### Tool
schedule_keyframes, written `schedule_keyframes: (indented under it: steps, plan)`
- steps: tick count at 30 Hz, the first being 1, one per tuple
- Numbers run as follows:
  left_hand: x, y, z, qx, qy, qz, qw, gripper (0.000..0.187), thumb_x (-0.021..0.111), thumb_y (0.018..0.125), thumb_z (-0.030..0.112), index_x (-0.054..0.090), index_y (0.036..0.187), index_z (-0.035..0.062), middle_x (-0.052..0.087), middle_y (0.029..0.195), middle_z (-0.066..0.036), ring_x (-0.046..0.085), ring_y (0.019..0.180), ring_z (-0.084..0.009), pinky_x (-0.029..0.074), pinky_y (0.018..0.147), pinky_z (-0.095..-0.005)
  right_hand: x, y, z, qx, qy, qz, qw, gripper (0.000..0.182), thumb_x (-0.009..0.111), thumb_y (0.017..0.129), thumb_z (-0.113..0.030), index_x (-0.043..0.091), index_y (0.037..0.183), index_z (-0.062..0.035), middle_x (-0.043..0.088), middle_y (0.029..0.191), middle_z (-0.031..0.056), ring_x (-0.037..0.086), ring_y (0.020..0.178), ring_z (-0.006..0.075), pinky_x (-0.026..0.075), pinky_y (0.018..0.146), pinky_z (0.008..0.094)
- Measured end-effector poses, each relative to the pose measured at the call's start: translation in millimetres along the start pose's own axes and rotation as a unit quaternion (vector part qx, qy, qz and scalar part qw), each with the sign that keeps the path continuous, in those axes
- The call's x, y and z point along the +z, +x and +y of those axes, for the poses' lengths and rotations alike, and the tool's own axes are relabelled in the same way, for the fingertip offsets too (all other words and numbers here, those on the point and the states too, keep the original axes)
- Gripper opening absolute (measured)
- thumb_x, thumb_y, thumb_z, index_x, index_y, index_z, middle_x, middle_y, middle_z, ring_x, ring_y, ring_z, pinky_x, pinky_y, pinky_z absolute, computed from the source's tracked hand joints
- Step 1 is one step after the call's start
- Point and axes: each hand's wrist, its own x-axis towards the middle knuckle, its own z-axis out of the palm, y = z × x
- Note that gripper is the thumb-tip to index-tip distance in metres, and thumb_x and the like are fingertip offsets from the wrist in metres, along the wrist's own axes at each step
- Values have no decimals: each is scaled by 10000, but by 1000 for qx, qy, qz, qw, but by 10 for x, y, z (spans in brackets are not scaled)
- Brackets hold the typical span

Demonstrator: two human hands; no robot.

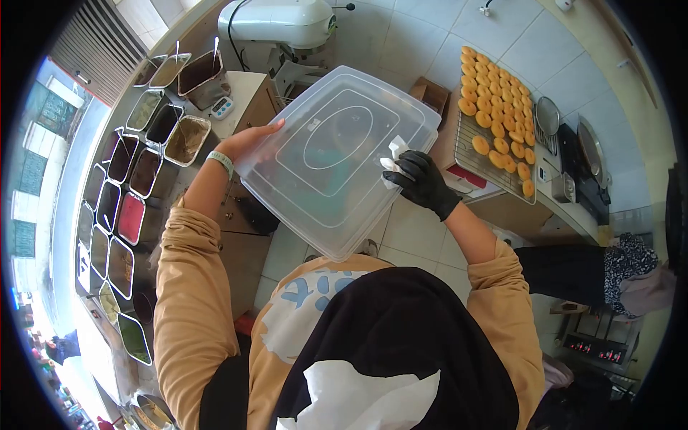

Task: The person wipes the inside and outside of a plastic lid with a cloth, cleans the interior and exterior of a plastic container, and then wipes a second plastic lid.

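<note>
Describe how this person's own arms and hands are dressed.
Both arms wear plain tan fabric sleeves, bunched in folds on the forearms. The left hand is ungloved, with a pale, narrow band around its wrist. The right hand wears a snug black glove covering the fingers and reaching the wrist.

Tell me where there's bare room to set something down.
The counter shows a bare patch between the timer and the cabinet front; the wire rack, a small gap at its lower left in view, beside the buns. Leftward, metal pans crowd the counter.
</note>
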Motion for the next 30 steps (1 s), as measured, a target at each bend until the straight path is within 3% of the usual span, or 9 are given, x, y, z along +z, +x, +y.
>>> schedule_keyframes:
  steps: [7, 10, 12, 14, 16, 19, 24, 26, 30]
  plan:
    - [273, -49, -354, -42, -7, 0, 999, 509, 593, 792, 548, 609, 925, 56, 440, 611, 26, 415, 516, -79, 323, 473, -233, -98, -222, -467, 63, 153, -128, 978, 622, 751, 624, -339, 532, 1189, -195, 442, 1169, 67, 473, 1080, 261, 401, 926, 402]
    - [225, -9, -369, -72, 50, -32, 996, 694, 565, 791, 574, 531, 1175, -3, 535, 784, -22, 493, 642, -94, 403, 541, -224, -209, -155, -322, 12, 238, -164, 957, 615, 711, 668, -287, 498, 1235, -179, 463, 1159, 71, 481, 1053, 251, 400, 921, 386]
    - [268, -16, -298, -51, 52, -25, 997, 706, 558, 793, 583, 534, 1171, -13, 522, 751, -15, 478, 620, -86, 393, 531, -226, -232, -22, -90, 33, 130, -138, 981, 393, 627, 785, -176, 557, 1169, -138, 563, 1037, 66, 533, 964, 252, 424, 855, 383]
    - [313, -56, -148, -20, 68, -28, 997, 706, 559, 795, 579, 532, 1174, -16, 517, 741, -7, 475, 613, -79, 386, 524, -223, -258, 128, 149, 174, 63, -32, 982, 302, 541, 839, -100, 565, 1139, -66, 577, 1103, 134, 544, 981, 314, 436, 837, 431]
    - [326, 20, -123, 22, 94, -4, 995, 680, 562, 800, 569, 537, 1157, -10, 492, 718, 12, 455, 592, -64, 365, 509, -210, -107, 64, 397, 293, 106, -93, 946, 340, 522, 856, -136, 522, 1182, -37, 533, 1176, 182, 501, 1082, 354, 397, 917, 449]
    - [386, 27, 79, 51, 145, -22, 988, 638, 552, 816, 556, 545, 1127, -1, 467, 704, 26, 438, 581, -60, 354, 506, -216, 364, 32, 206, 229, 34, -83, 969, 405, 520, 858, -177, 470, 1229, -23, 467, 1249, 227, 447, 1157, 381, 324, 1004, 445]
    - [515, 104, 308, 59, 170, -39, 983, 780, 478, 784, 677, 542, 1156, -6, 405, 613, 13, 407, 549, -104, 332, 488, -260, 160, 917, -1073, 114, 293, -78, 946, 376, 521, 853, -173, 520, 1196, -19, 451, 1312, 154, 356, 1256, 324, 202, 1078, 430]
    - [499, 90, 347, 61, 172, -29, 983, 844, 418, 779, 722, 525, 1178, -14, 439, 648, -15, 409, 556, -113, 343, 493, -259, 56, 954, -951, 110, 307, -92, 941, 383, 492, 869, -175, 500, 1216, -13, 467, 1302, 146, 376, 1245, 306, 231, 1065, 417]
    - [405, 63, 349, 45, 202, -70, 976, 984, 275, 763, 799, 447, 1273, -25, 557, 881, -147, 443, 627, -166, 403, 581, -292, 200, 370, 275, 297, 116, -40, 947, 382, 467, 876, -159, 484, 1220, 6, 469, 1292, 169, 428, 1194, 309, 317, 1013, 404]
